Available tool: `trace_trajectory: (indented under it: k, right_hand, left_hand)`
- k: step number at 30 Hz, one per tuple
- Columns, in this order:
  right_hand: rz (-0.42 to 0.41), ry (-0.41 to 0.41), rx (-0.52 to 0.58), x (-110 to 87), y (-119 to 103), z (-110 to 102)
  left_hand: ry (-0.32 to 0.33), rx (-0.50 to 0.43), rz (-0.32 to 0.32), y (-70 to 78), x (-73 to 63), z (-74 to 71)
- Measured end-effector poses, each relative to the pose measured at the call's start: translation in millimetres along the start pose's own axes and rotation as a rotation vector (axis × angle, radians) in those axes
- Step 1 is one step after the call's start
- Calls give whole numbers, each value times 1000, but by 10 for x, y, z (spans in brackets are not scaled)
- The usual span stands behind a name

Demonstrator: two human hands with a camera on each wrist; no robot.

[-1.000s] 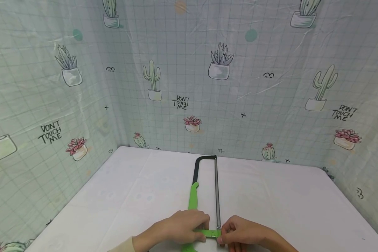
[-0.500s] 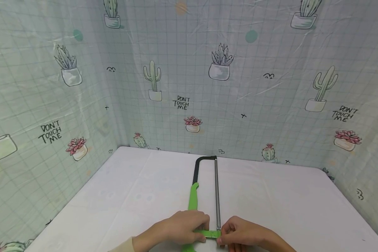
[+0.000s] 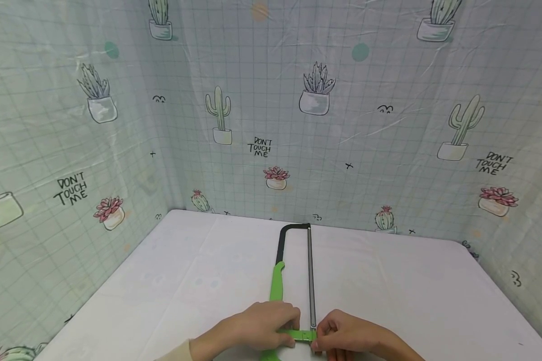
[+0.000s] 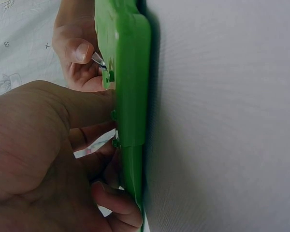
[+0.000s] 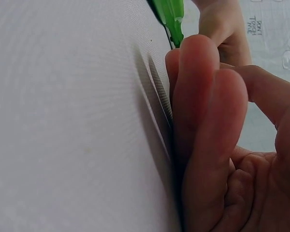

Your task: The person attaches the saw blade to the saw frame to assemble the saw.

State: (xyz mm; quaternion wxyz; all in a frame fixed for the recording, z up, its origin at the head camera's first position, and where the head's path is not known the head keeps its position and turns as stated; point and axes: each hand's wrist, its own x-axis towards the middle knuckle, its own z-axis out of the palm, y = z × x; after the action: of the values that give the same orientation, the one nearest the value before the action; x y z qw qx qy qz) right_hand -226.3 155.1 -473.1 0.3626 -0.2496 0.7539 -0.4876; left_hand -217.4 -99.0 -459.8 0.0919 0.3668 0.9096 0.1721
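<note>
A hacksaw (image 3: 277,281) with a green handle and a black frame lies flat on the white table (image 3: 185,281), its thin metal blade (image 3: 311,271) running away from me. My left hand (image 3: 257,328) grips the green handle (image 4: 128,87) at the near end, fingers curled round it. Just right of it, my right hand (image 3: 343,336) pinches the blade's near end where it meets the handle. The left wrist view shows the right hand's fingertips (image 4: 77,53) holding a small metal piece against the handle. In the right wrist view, curled fingers (image 5: 208,145) lie against the table beside the handle (image 5: 169,14).
Cactus-print sheets (image 3: 271,125) stand as walls along the left, back and right sides of the table. The hacksaw's far end (image 3: 295,226) reaches almost to the back wall. White tabletop lies on both sides of the saw.
</note>
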Motion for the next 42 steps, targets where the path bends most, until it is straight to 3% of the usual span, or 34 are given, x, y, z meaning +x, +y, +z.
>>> trace_trajectory:
  k: [21, 42]
  right_hand:
    - [14, -2, -22, -3, -32, 9]
    - [-40, -45, -15, 8, -13, -32]
  left_hand:
    - [8, 15, 10, 6, -14, -2]
    - [11, 22, 18, 0, -1, -8]
